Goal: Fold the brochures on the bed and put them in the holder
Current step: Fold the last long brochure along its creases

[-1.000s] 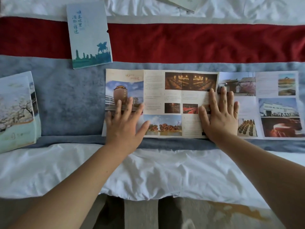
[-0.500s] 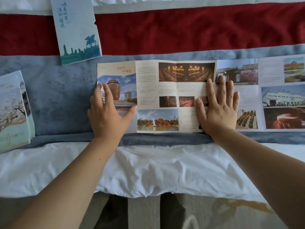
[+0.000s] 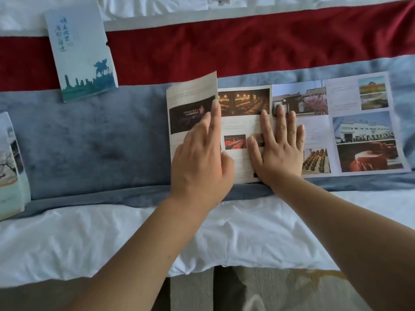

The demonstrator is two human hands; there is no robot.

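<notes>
White bedding covers the bed (image 3: 112, 239), crossed by a dark red band (image 3: 247, 46) and, nearer the person, a grey-blue runner (image 3: 101, 142). At the far left edge, on the runner, lies a tree brochure (image 3: 11, 167), folded and cut off by the frame; any writing on it is too blurred to read. Further back a blue brochure (image 3: 80, 48), also folded, lies tilted across the red band and the runner, its long axis running away from the person. It carries two vertical lines of teal Chinese characters, which I cannot make out, above a teal skyline and a horse figure.

Right of centre the open brochure (image 3: 350, 131) lies on the runner, long axis running left to right along the bed's edge, pictures facing up. Its leftmost panel (image 3: 190, 104) is turned over onto the next one, the far corner lifted off the page. The left hand (image 3: 199, 158) rests on this panel with fingers fairly straight, the index finger along its free edge. Just beside it, with a gap between them, the right hand (image 3: 280, 151) lies flat, fingers spread, pressing on the middle panels. Small text blocks on the pages are illegible. Grey floor (image 3: 269, 292) shows below the bed.
</notes>
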